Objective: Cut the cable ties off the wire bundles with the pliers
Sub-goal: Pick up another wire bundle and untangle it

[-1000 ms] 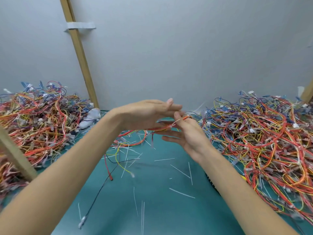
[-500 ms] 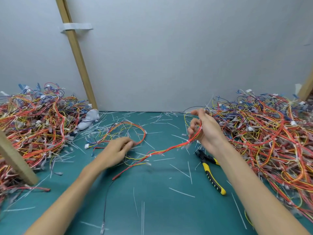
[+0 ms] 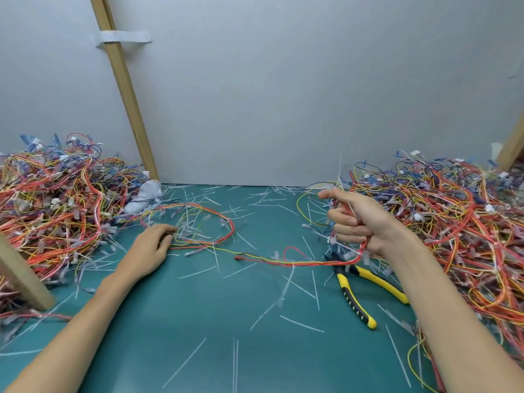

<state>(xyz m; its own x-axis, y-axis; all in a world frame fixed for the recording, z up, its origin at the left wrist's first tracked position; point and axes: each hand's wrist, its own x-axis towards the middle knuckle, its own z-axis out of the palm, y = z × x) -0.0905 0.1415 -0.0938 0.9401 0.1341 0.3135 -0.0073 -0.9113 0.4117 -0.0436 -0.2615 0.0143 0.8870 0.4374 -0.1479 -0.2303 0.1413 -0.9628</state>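
My right hand [image 3: 360, 222] grips a bundle of red and yellow wires [image 3: 309, 262] that trails left across the teal mat [image 3: 198, 321]. Low on the mat, my left hand [image 3: 150, 248] holds a loose loop of red, yellow and orange wires [image 3: 224, 222] by its fingers. The pliers [image 3: 360, 296], with yellow and black handles, lie on the mat under my right wrist; neither hand touches them. Their jaws are partly hidden by the wires.
A big tangle of wires [image 3: 54, 205] fills the left side and another wire pile [image 3: 459, 222] the right. Several cut white cable ties [image 3: 300, 323] litter the mat. Slanted wooden struts [image 3: 124, 89] lean on the grey back wall. A white rag [image 3: 143, 195] lies by the left pile.
My hands have parted from mid-air: the left dropped to the mat by the left pile with the wire loop, the right pulled its bundle toward the right pile. The pliers came into sight.
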